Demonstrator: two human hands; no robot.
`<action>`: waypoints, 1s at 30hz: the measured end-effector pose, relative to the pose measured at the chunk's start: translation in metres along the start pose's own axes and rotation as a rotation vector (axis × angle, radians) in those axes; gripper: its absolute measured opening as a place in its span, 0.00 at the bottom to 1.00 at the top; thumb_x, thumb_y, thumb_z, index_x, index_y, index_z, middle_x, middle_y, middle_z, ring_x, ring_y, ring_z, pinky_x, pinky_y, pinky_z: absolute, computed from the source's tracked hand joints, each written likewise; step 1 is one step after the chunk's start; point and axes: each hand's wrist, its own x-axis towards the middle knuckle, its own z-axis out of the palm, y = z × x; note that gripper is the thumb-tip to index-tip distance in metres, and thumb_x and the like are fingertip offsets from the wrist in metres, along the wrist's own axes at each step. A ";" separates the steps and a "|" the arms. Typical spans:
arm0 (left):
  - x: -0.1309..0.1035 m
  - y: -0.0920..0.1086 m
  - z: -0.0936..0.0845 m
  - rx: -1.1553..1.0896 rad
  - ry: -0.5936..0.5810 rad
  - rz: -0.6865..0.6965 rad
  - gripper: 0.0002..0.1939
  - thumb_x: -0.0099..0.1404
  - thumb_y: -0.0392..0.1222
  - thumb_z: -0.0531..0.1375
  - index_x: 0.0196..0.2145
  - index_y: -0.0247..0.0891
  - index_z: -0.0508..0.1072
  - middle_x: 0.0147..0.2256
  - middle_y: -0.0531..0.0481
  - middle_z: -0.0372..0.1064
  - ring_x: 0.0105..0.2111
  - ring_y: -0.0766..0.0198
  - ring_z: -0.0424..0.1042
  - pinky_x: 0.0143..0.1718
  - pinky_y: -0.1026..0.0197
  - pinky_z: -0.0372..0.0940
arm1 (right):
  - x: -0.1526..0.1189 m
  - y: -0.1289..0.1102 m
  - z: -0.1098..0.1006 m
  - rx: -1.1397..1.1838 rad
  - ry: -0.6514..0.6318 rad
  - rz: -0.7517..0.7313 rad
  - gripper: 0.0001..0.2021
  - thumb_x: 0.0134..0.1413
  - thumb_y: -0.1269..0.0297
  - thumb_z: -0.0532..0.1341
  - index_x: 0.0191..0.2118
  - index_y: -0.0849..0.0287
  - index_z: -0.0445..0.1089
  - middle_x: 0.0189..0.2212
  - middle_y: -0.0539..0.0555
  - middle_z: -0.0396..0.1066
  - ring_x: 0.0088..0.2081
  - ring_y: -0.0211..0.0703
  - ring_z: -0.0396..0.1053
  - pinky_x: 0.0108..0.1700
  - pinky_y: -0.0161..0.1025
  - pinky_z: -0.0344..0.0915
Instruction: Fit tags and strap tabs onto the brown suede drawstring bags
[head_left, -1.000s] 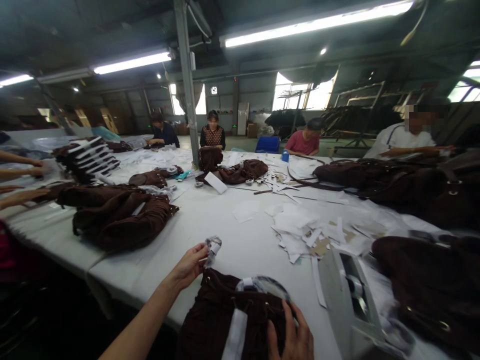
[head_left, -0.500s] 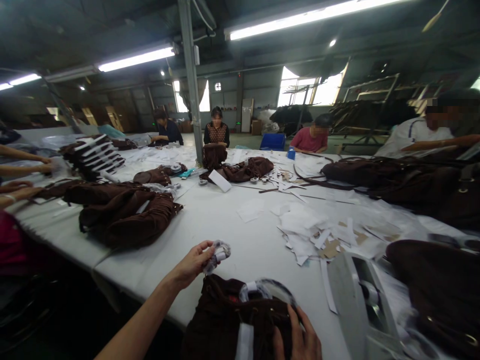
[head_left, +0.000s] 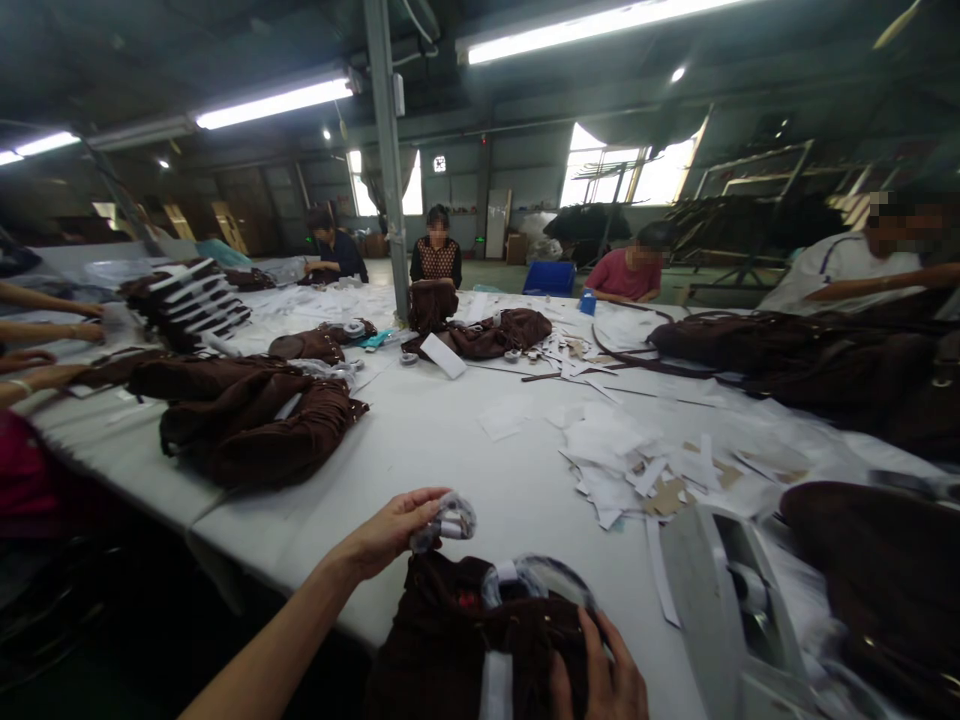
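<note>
In my left hand [head_left: 397, 530] is a small ring-shaped loop wrapped in clear plastic [head_left: 459, 520], with a white band on it. The fingers pinch its left side, just above the table. Below it, a dark brown bag [head_left: 435, 650] with metal eyelets stands at the table's front edge. White paper wraps the strap on its front, and a larger plastic-wrapped handle [head_left: 551, 578] arches over its opening. My right hand [head_left: 604, 670] grips the bag's right side near the rim; its thumb lies on the front.
Brown bags [head_left: 255, 420] lie in a heap at left, with more bags [head_left: 795, 360] at right. Paper scraps [head_left: 615, 450] cover part of the white table [head_left: 420, 440]. A grey tape dispenser [head_left: 712, 600] stands at right. Several people sit around the table; another person's hands [head_left: 67, 330] show at far left.
My left hand has moved slightly right with the plastic-wrapped loop, which has turned a little. My right hand stays on the bag. The view has shifted slightly.
</note>
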 end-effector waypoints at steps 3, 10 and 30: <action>0.002 -0.001 0.000 0.078 -0.012 0.004 0.20 0.58 0.50 0.63 0.40 0.29 0.75 0.34 0.41 0.74 0.27 0.66 0.70 0.28 0.67 0.60 | 0.000 -0.001 0.000 0.000 -0.010 0.006 0.27 0.60 0.51 0.48 0.61 0.59 0.52 0.52 0.63 0.62 0.48 0.57 0.66 0.45 0.51 0.67; 0.002 -0.012 -0.018 -0.016 0.048 -0.092 0.25 0.61 0.58 0.56 0.44 0.33 0.71 0.36 0.39 0.75 0.35 0.56 0.74 0.35 0.61 0.63 | -0.001 0.000 0.000 0.012 -0.013 0.013 0.26 0.60 0.51 0.48 0.60 0.59 0.54 0.52 0.64 0.62 0.48 0.56 0.66 0.45 0.51 0.67; -0.013 -0.033 -0.035 -0.314 0.140 -0.123 0.16 0.66 0.50 0.53 0.44 0.35 0.67 0.42 0.37 0.74 0.35 0.60 0.75 0.34 0.62 0.66 | 0.000 -0.001 -0.002 0.012 0.000 0.012 0.26 0.60 0.52 0.49 0.59 0.61 0.55 0.52 0.64 0.62 0.47 0.56 0.66 0.45 0.51 0.67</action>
